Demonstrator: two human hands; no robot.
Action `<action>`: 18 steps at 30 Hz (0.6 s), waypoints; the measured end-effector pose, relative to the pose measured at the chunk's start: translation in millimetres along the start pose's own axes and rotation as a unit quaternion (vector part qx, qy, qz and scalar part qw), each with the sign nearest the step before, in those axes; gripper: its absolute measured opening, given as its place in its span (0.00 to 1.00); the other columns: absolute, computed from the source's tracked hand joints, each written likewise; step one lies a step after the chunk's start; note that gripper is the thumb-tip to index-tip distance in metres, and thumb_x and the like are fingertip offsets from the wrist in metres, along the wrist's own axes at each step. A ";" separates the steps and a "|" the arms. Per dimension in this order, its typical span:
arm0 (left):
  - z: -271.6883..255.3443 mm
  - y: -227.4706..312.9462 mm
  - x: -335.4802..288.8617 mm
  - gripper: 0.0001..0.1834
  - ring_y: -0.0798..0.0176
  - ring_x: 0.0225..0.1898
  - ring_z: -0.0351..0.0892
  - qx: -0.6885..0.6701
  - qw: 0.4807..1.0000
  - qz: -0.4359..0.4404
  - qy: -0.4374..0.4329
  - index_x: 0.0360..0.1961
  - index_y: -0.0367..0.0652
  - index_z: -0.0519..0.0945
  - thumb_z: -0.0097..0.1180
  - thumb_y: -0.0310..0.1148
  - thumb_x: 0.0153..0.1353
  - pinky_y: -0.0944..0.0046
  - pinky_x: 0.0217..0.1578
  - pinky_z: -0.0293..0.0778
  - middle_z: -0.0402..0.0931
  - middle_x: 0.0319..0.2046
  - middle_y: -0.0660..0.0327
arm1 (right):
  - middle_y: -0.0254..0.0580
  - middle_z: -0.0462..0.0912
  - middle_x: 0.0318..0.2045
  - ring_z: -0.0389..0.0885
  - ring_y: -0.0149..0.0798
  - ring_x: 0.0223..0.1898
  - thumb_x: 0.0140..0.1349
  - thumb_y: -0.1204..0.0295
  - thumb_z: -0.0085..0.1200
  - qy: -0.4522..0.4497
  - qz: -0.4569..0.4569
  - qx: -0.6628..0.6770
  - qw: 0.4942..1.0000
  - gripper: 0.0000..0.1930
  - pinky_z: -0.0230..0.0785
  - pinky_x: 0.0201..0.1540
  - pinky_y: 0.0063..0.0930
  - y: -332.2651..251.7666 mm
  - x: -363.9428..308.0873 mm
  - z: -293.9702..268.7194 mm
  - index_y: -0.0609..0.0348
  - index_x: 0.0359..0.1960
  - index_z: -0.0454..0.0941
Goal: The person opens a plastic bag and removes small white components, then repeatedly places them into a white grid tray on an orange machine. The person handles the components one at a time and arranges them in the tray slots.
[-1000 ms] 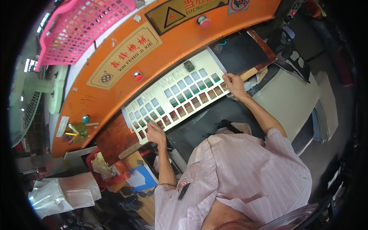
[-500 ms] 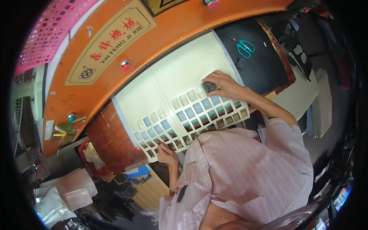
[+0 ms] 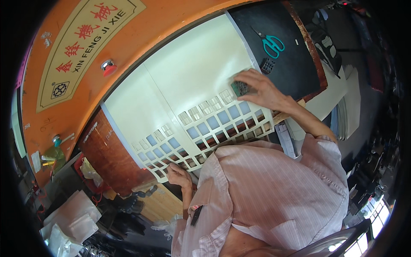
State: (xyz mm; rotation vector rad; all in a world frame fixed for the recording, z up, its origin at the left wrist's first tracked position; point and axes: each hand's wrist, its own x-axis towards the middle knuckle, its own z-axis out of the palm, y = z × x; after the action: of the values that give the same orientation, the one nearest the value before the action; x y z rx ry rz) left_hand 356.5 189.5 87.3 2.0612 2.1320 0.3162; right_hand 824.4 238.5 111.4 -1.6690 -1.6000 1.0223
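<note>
A pale cream sheet (image 3: 188,60) lies before me, with rows of rectangular holes along its near edge. Several cut rectangles (image 3: 205,107) sit in the row farthest from me, each scored into small strips. My right hand (image 3: 263,92) grips a small dark green cutting die (image 3: 239,88) by its sides, at the right end of that row. The die is slightly blurred; whether it touches the sheet I cannot tell. My left hand (image 3: 179,175) is closed on the sheet's near edge, left of my body, its fingertips partly hidden.
An orange press beam (image 3: 141,32) with a red button (image 3: 108,67) spans the far side. On the black surface at right lie teal-handled scissors (image 3: 272,46) and a small dark gridded block (image 3: 268,65). A reddish-brown board (image 3: 107,150) shows at left, with plastic bags (image 3: 70,218) below.
My right hand has shifted the die away from the row, and one more scored rectangle shows beside it. The left hand keeps hold of the sheet's edge. The whole view has turned somewhat.
</note>
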 end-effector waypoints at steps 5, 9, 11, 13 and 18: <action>1.1 -0.8 1.1 0.20 0.39 0.22 0.69 -0.023 1.000 0.002 0.008 0.26 0.42 0.74 0.45 0.35 0.79 0.43 0.27 0.64 0.71 0.19 0.50 | 0.51 0.79 0.58 0.76 0.55 0.59 0.59 0.68 0.70 -0.011 -0.037 -0.066 0.997 0.29 0.73 0.61 0.43 2.1 -10.7 18.9 0.64 0.61 0.76; 5.1 -1.3 2.1 0.20 0.40 0.22 0.69 -0.053 0.998 0.011 0.030 0.25 0.42 0.73 0.45 0.36 0.79 0.43 0.27 0.64 0.71 0.19 0.50 | 0.51 0.79 0.57 0.76 0.55 0.59 0.59 0.67 0.70 0.008 -0.052 -0.074 0.996 0.29 0.72 0.62 0.43 2.2 -14.8 17.7 0.65 0.61 0.75; 7.4 -1.6 3.5 0.21 0.40 0.21 0.71 -0.046 0.998 0.021 0.045 0.26 0.42 0.74 0.45 0.38 0.79 0.44 0.26 0.64 0.72 0.19 0.50 | 0.52 0.79 0.57 0.76 0.55 0.59 0.59 0.67 0.70 0.034 -0.064 -0.079 0.994 0.30 0.73 0.61 0.43 0.7 -18.7 15.9 0.65 0.61 0.75; 10.7 -2.0 7.0 0.23 0.43 0.21 0.73 -0.044 0.996 0.039 0.065 0.27 0.41 0.77 0.46 0.41 0.80 0.47 0.25 0.66 0.73 0.18 0.51 | 0.52 0.78 0.58 0.78 0.54 0.57 0.60 0.67 0.70 0.070 -0.086 -0.088 0.990 0.30 0.73 0.60 0.42 -1.9 -24.3 13.9 0.65 0.62 0.75; 21.7 -1.7 11.3 0.21 0.39 0.23 0.74 -0.054 0.991 0.033 0.122 0.29 0.44 0.79 0.44 0.41 0.79 0.41 0.27 0.67 0.76 0.20 0.50 | 0.51 0.84 0.47 0.84 0.47 0.44 0.65 0.67 0.66 0.226 -0.001 -0.011 0.974 0.18 0.77 0.50 0.37 -13.3 -43.7 0.9 0.65 0.52 0.81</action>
State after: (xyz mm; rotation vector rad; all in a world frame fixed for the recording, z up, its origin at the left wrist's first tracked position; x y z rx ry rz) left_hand 360.0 201.7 66.3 2.1299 2.1240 0.7095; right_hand 817.7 196.3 127.5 -1.7572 -1.3120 0.5669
